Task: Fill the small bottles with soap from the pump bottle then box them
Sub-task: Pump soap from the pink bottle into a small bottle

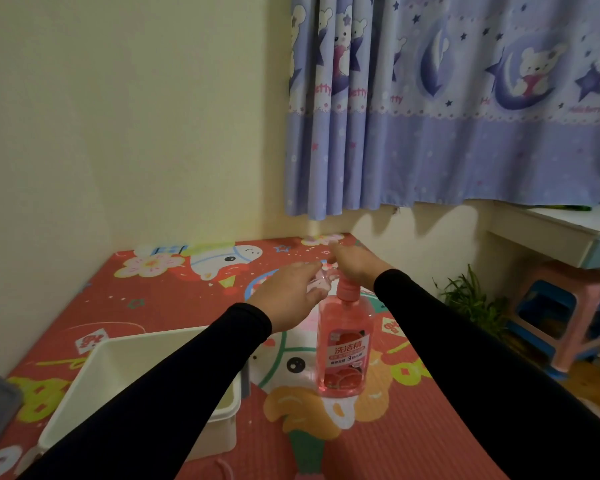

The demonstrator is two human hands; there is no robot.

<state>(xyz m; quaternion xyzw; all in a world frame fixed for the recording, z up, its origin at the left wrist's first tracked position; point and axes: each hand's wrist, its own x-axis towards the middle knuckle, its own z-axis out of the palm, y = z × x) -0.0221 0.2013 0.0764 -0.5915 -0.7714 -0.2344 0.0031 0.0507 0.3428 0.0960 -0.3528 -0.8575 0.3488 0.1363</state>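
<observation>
on the red cartoon-print worktop (pixel 430 427), right of centre, the pink pump bottle (pixel 344 344) stands upright. the right hand (pixel 355 266) rests on top of its pump head, fingers bent over it. just left of the pump, the left hand (pixel 288 294) grips a small clear bottle (pixel 321 284), blurred, held up beside the nozzle. a white box (pixel 111 372) sits open at the near left, partly under the left sleeve. a blue bear-print curtain (pixel 465 116) hangs at the far right, with stacked plastic stools (pixel 565 317) on the floor to the right.
</observation>
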